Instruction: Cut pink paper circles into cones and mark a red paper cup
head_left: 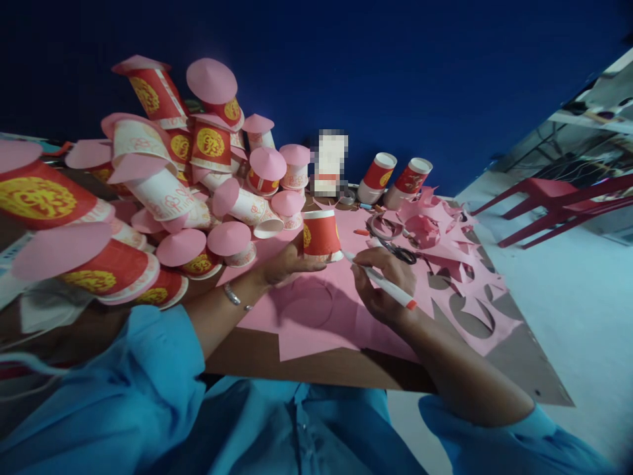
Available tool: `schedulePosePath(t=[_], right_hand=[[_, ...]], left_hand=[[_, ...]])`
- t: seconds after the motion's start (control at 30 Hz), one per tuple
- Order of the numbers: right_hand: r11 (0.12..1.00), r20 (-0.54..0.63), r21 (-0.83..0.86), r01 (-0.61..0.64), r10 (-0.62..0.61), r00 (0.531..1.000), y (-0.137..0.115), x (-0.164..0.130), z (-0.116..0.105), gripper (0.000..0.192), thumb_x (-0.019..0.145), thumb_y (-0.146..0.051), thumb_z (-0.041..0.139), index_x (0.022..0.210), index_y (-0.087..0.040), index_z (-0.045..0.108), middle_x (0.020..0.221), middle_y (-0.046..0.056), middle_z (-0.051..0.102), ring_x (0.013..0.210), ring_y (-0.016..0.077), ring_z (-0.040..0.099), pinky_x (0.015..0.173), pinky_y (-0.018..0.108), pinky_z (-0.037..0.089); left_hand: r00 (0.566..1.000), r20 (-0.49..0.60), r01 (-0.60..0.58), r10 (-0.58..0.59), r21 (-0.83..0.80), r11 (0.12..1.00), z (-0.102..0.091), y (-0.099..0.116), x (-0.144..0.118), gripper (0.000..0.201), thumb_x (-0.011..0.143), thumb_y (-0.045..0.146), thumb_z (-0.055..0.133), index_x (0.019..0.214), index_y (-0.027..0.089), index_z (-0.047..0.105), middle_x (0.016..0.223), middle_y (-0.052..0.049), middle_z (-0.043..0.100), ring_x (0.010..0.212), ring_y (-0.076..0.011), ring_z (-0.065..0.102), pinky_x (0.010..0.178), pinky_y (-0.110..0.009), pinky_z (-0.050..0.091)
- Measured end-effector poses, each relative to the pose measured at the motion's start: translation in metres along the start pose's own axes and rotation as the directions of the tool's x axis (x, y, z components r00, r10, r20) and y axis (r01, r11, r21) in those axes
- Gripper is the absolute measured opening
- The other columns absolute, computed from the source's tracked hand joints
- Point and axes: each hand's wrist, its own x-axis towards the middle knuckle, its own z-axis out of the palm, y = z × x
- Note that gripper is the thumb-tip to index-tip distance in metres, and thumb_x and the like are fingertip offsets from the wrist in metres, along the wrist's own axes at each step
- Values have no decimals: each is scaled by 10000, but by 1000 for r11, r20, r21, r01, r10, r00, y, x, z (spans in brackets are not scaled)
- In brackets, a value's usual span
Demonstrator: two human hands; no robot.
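Observation:
My left hand [287, 265] grips a red paper cup [322, 234] with yellow print; the cup is upside down, its white rim lowest. In my right hand [383, 284] is a white marker [386, 285] with an orange-red end. The marker's tip points at the cup's rim; whether it touches, I cannot tell. Under both hands lies pink paper [309, 336] with faint round outlines drawn on it. To the left, several paper cups wearing pink paper cones [229, 237] are piled up, some upright and some lying on their sides.
Two stacks of paper cups [378, 173] lean at the back. Scissors [398, 251], a roll of tape [386, 225] and cut pink scraps [457, 254] lie to the right. A blurred white object [330, 158] stands against the dark blue wall. Beyond the table's right edge is a red plastic stool [554, 198].

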Motion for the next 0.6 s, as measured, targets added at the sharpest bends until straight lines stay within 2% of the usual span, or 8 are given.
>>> schedulePosePath(t=[0.1,0.2,0.27,0.4,0.6], right_hand=[[1000,-9,0,-31,31,999,3,-2,1,185,958,-116,633,1089,-245,610,874,38,765,742,197,750,674,316,590],[999,6,13,-50,49,999,3,-5,4,176,965,-137,645,1102,-244,620,898,42,778,760,201,765,696,323,588],[999,25,22,-47,47,999,2,-7,6,161,973,-153,647,1105,-242,619,901,39,781,761,197,775,706,326,592],[999,46,44,16,-19,999,0,-7,9,175,990,-155,626,1137,-247,602,906,34,786,780,192,792,690,321,610],[998,13,58,37,-38,999,-1,-4,4,211,955,-139,647,1129,-251,609,860,18,780,734,193,774,690,320,602]], left_hand=[[999,21,-27,29,-62,998,3,3,0,645,762,220,899,1346,269,629,1236,-75,754,1184,-267,713,1158,-490,470],[999,29,-42,45,-92,995,4,5,0,737,784,219,874,1451,303,571,1201,-63,754,1178,-261,713,1160,-492,472],[999,32,-33,35,-78,996,3,3,0,799,771,226,887,1488,303,543,1192,-67,757,1182,-265,708,1146,-488,478],[1000,18,-13,14,-19,1000,0,-1,2,968,679,235,963,1526,315,500,1308,-95,730,1225,-295,692,1086,-463,505],[1000,-9,-27,27,17,1000,1,1,2,972,696,277,961,1545,337,491,1350,-89,711,1304,-312,633,1061,-434,501]])
